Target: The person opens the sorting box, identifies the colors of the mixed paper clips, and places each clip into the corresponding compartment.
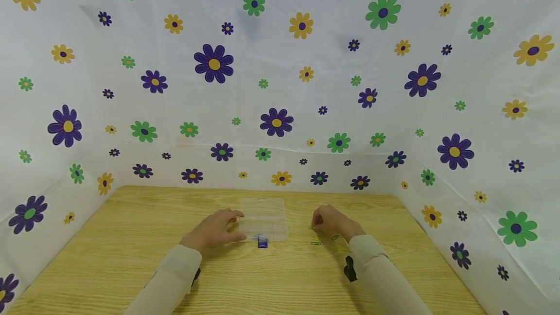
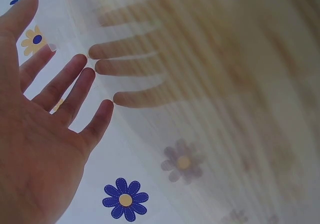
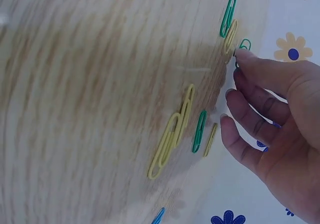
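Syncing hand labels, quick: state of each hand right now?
Left hand: open, at the left side of the clear plastic box; contact can't be told.
Right hand: closed, pinching a green paperclip between thumb and finger.

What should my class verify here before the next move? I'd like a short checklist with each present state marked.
1. Left grip beside the clear box, fingers spread: ok.
2. Left grip actually touching it: cannot tell.
3. Right grip pinching a green paper clip: ok.
4. Pinch firm enough to carry: cannot tell.
5. Table free of loose clips: not ok; yellow clips lie near the right grip.
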A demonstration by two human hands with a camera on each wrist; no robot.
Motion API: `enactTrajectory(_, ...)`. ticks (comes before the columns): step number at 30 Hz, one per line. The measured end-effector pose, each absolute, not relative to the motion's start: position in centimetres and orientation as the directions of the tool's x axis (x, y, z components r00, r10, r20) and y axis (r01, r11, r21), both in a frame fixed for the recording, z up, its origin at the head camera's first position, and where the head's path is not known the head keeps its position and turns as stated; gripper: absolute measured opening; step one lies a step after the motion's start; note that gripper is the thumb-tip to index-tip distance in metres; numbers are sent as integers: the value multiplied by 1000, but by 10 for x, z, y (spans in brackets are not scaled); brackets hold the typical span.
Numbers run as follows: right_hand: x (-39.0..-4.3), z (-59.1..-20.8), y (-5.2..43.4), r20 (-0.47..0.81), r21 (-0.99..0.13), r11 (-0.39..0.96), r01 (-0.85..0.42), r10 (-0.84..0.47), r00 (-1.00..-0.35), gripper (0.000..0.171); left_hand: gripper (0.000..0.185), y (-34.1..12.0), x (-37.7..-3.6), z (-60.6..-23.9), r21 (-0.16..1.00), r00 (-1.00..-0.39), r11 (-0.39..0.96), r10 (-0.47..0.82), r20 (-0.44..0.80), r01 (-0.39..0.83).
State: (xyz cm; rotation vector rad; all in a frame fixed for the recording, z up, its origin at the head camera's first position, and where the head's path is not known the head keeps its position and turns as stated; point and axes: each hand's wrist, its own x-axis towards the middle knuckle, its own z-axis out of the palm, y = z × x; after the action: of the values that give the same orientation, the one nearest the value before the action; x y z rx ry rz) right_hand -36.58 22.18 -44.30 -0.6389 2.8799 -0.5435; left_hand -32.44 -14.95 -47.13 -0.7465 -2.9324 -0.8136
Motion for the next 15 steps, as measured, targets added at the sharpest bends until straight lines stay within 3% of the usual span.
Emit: enactTrajectory(15, -371, -434, 212, 5, -435, 752, -495, -548, -836, 9, 70, -151, -327, -473, 490, -892, 756, 436, 116, 434)
